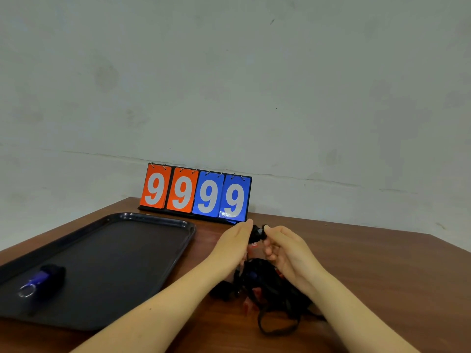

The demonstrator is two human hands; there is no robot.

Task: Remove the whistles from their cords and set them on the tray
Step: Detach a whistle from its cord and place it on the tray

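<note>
Head view: left hand [235,238] & right hand [281,247] pinch black whistle [257,234]; should steady body w/ left, work clip off cord [277,324], then to tray [142,276].

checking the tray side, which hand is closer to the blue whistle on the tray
Left. The left hand is the one nearer the tray and the blue whistle; the right hand is farther away, beyond the left. Both hold a black whistle between them.

Head view: forward-down, close over table [356,263].
</note>
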